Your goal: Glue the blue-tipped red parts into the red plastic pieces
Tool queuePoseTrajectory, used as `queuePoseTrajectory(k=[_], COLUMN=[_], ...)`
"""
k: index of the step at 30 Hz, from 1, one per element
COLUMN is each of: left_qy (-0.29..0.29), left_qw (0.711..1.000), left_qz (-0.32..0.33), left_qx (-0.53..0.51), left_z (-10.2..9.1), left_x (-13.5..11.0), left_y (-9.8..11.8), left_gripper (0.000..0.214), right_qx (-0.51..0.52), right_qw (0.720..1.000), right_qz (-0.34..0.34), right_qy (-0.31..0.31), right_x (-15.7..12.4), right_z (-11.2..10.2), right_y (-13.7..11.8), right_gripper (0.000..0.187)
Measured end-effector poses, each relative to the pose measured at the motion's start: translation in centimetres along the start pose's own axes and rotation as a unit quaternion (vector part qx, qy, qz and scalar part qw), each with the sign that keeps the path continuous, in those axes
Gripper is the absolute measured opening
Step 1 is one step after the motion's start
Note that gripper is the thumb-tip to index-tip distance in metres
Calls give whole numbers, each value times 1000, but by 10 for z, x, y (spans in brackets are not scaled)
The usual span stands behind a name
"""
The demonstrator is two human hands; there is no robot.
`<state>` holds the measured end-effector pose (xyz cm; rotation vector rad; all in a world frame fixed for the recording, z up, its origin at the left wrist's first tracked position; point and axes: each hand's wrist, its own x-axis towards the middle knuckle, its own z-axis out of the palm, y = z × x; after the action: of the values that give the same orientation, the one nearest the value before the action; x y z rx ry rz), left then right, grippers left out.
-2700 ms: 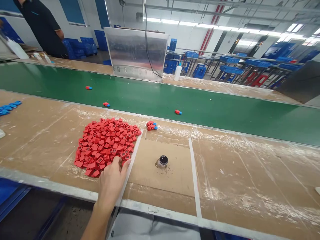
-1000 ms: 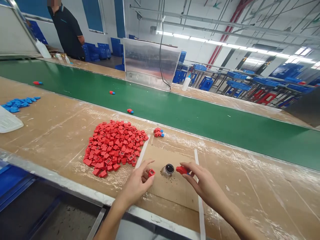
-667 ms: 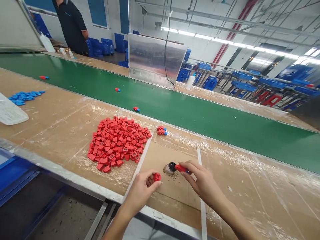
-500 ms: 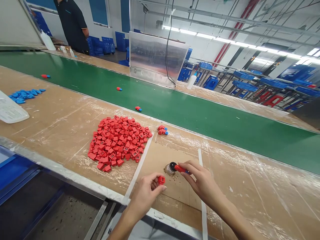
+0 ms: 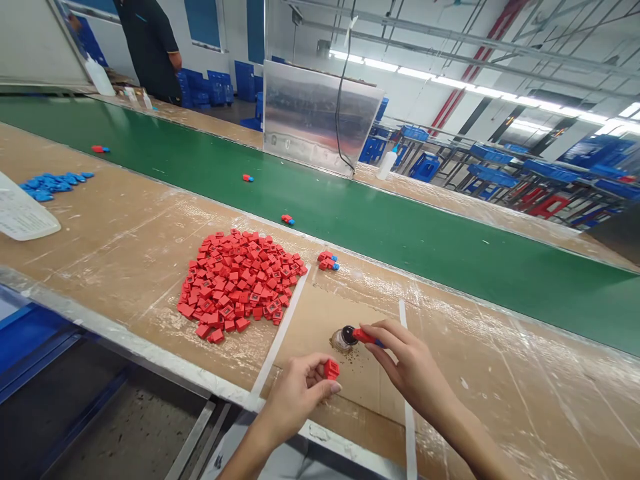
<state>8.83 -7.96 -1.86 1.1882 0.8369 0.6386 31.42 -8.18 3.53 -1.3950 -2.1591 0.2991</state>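
Between thumb and fingertips, my left hand point(image 5: 297, 393) grips a small red plastic block point(image 5: 331, 369) with a square opening in its visible face. My right hand point(image 5: 410, 357) pinches a red-and-blue plastic piece point(image 5: 363, 335), its blue part mostly covered by the fingers. That piece's red end is at the dark mouth of a small round pot point(image 5: 345, 339), which rests on stained cardboard point(image 5: 320, 313); whether they touch I cannot tell. Left of the cardboard spreads a heap of red blocks point(image 5: 240, 280). Two joined red-and-blue pieces point(image 5: 328, 261) lie near the belt edge.
A green conveyor belt point(image 5: 425, 227) crosses beyond the bench, carrying several red-and-blue pieces point(image 5: 287, 219). Blue parts point(image 5: 53, 183) and a pale plastic container point(image 5: 25, 213) are at far left. White bottles point(image 5: 387, 165) and a metal panel point(image 5: 320, 117) stand behind the belt, with a person point(image 5: 150, 50) further back.
The red-and-blue pieces on the belt have shifted slightly right. My left hand, still gripping the red block, has moved a little right and down. My right hand stays at the pot.
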Motion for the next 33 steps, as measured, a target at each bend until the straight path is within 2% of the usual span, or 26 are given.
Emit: queuePoseTrajectory(k=[6,10,15,26,33], left_qy=[-44,-77,-86,-91,-125], left_qw=[996,993,992,994,991], left_qz=[-18,-13,-13,-15,-38], left_qx=[-70,-90,-96,-65,-8], left_z=[-3,-6,-7,-7,-13], left_x=[4,4,3,1,-2], left_y=[-2,0,2,-1,-1], left_gripper=[24,25,29,25,17], right_qx=[74,141,173,167,136], right_qw=[997,989,982,983,987], right_qz=[29,48,70,61,38], right_qy=[15,-7,-30,-49,-76], right_x=[-4,-15,-25,-31,-28], right_z=[-5,7,22,28,30], right_y=[-22,-37,-39,-42,-54], right_gripper=[20,26,25,20,19])
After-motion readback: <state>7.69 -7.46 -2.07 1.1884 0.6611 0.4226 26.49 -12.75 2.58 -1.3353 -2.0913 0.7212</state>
